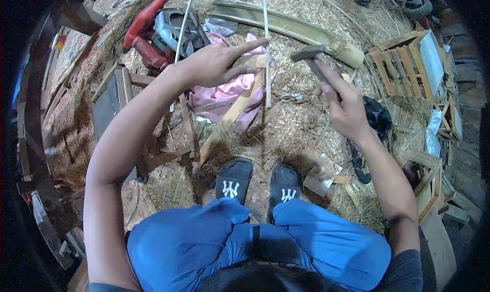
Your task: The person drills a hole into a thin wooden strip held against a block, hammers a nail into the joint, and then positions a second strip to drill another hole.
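My right hand (349,108) is closed around the handle of a hammer (308,53), raised over the floor with its head pointing left. My left hand (212,65) reaches in from the left, thumb and forefinger on either side of a short piece of wood (253,61). Its forefinger extends to a thin upright wooden strip (268,83), which crosses the end of that piece. A longer flat slat (232,111) slants down from there toward my feet. Pink cloth (217,95) lies beneath the wood.
A red and grey power tool (148,29) rests at the upper left. Behind the hands lies a split bamboo length (286,27). A slatted wooden crate (400,70) stands at right, a wooden frame (115,98) at left. Straw and shavings cover the floor around my sandals (235,180).
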`<state>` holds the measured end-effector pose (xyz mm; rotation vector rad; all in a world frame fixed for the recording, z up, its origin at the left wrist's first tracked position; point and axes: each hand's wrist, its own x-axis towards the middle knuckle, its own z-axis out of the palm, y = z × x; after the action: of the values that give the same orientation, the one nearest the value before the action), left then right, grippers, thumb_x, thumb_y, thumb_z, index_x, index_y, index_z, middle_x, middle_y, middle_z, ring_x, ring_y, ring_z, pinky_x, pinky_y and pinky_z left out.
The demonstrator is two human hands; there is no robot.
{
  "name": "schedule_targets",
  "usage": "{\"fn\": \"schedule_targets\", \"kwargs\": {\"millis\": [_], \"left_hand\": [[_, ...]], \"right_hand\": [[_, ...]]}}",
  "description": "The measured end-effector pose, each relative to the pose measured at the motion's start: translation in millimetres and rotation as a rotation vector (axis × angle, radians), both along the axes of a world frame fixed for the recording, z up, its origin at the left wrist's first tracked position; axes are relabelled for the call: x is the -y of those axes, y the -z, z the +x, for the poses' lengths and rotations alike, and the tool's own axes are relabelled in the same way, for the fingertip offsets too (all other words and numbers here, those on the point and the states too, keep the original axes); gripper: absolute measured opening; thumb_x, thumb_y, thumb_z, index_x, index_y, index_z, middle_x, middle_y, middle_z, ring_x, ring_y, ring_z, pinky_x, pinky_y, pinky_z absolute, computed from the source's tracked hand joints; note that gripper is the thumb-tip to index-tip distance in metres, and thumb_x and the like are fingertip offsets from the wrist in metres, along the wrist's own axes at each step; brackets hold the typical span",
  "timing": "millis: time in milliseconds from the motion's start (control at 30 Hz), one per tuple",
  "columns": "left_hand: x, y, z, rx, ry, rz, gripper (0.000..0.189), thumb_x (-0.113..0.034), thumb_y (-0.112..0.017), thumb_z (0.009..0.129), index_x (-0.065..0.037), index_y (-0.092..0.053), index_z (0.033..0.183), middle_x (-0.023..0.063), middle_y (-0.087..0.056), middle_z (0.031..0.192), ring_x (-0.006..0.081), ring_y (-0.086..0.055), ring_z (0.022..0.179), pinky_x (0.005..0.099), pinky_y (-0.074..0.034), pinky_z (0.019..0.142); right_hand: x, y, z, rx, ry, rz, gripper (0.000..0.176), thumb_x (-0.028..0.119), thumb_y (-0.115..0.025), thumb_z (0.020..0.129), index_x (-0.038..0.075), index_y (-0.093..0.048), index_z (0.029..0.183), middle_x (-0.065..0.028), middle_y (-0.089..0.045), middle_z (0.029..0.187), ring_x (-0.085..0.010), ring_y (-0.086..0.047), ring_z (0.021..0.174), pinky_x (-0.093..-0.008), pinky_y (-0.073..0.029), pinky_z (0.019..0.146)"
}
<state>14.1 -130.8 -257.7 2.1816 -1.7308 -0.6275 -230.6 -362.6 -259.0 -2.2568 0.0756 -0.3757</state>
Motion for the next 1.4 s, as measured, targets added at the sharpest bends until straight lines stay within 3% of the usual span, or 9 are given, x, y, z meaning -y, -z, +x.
{"fn": "schedule_targets", "kwargs": {"millis": [367,467,533,667,767,1133,1333,1367,1400], "left_hand": [[0.0,-3.7,3.8,0.058,0.024,-0.005,0.073,-0.044,-0.057,0.103,-0.025,-0.022,0.165,0.0294,-0.064,0.078,0.0453,-0.064,0.071,0.0544,-0.049,0.070],[1.7,-4.8,5.5,0.040,0.024,-0.009,0.072,-0.043,-0.057,0.103,-0.025,-0.023,0.165,0.0297,-0.064,0.078,0.0455,-0.064,0.070,0.0549,-0.049,0.070],[1.1,-5.7,5.1,0.016,0.022,0.005,0.072,-0.042,-0.057,0.103,-0.025,-0.024,0.164,0.0297,-0.064,0.078,0.0458,-0.064,0.070,0.0552,-0.049,0.070],[1.6,-7.2,3.6,0.024,0.021,0.030,0.072,-0.041,-0.058,0.103,-0.025,-0.025,0.164,0.0296,-0.063,0.077,0.0453,-0.065,0.071,0.0553,-0.049,0.070],[2.3,-4.1,5.1,0.043,0.023,0.001,0.071,-0.041,-0.058,0.102,-0.024,-0.026,0.164,0.0296,-0.063,0.077,0.0448,-0.065,0.070,0.0547,-0.050,0.070],[2.4,-7.5,5.3,0.013,-0.014,0.049,0.069,-0.040,-0.059,0.102,-0.025,-0.029,0.162,0.0292,-0.066,0.082,0.0454,-0.067,0.072,0.0536,-0.052,0.072],[0.6,-0.8,5.6,0.045,-0.015,0.056,0.069,-0.040,-0.058,0.103,-0.026,-0.028,0.163,0.0295,-0.069,0.093,0.0466,-0.068,0.081,0.0550,-0.052,0.075],[0.9,0.4,5.5,0.050,-0.006,0.026,0.069,-0.040,-0.058,0.103,-0.025,-0.028,0.163,0.0303,-0.069,0.095,0.0465,-0.068,0.081,0.0553,-0.052,0.076],[1.3,-0.6,4.8,0.054,0.003,-0.004,0.068,-0.040,-0.058,0.103,-0.025,-0.028,0.163,0.0310,-0.069,0.097,0.0464,-0.068,0.082,0.0556,-0.052,0.076]], "right_hand": [[-16.0,-8.5,19.9,0.122,-0.137,-0.069,0.054,-0.006,-0.050,0.100,0.007,-0.051,0.152,-0.0173,-0.070,0.102,-0.0213,-0.061,0.073,-0.0329,-0.053,0.072],[-16.5,-6.6,21.1,0.008,-0.134,-0.089,0.052,-0.005,-0.050,0.100,0.004,-0.051,0.151,-0.0193,-0.072,0.115,-0.0219,-0.062,0.073,-0.0328,-0.054,0.072],[-15.3,-4.2,22.8,0.095,-0.104,0.002,0.067,-0.011,-0.050,0.090,0.012,-0.050,0.153,-0.0217,-0.066,0.087,-0.0309,-0.066,0.075,-0.0436,-0.054,0.072],[-18.7,1.5,25.6,0.232,-0.090,-0.034,0.067,-0.010,-0.051,0.091,0.015,-0.050,0.153,-0.0214,-0.067,0.088,-0.0313,-0.066,0.076,-0.0434,-0.054,0.073],[-18.2,1.4,24.7,-0.018,-0.142,-0.087,0.065,-0.007,-0.052,0.094,0.017,-0.049,0.154,-0.0213,-0.069,0.095,-0.0309,-0.067,0.076,-0.0448,-0.055,0.073],[-16.6,4.3,26.6,-0.055,-0.107,-0.067,0.065,-0.007,-0.050,0.094,0.019,-0.048,0.155,-0.0215,-0.068,0.092,-0.0350,-0.068,0.076,-0.0459,-0.055,0.074],[-16.9,5.8,36.2,0.329,-0.127,-0.104,0.061,-0.004,-0.053,0.095,0.017,-0.051,0.152,-0.0225,-0.070,0.100,-0.0371,-0.070,0.082,-0.0461,-0.058,0.080],[-16.2,5.7,28.8,-0.059,-0.153,-0.154,0.061,-0.004,-0.054,0.093,0.016,-0.053,0.151,-0.0230,-0.071,0.104,-0.0377,-0.070,0.085,-0.0464,-0.057,0.080],[-15.1,1.8,29.7,-0.056,-0.151,-0.157,0.061,-0.004,-0.054,0.093,0.016,-0.053,0.151,-0.0230,-0.071,0.104,-0.0377,-0.070,0.085,-0.0464,-0.057,0.080]]}}
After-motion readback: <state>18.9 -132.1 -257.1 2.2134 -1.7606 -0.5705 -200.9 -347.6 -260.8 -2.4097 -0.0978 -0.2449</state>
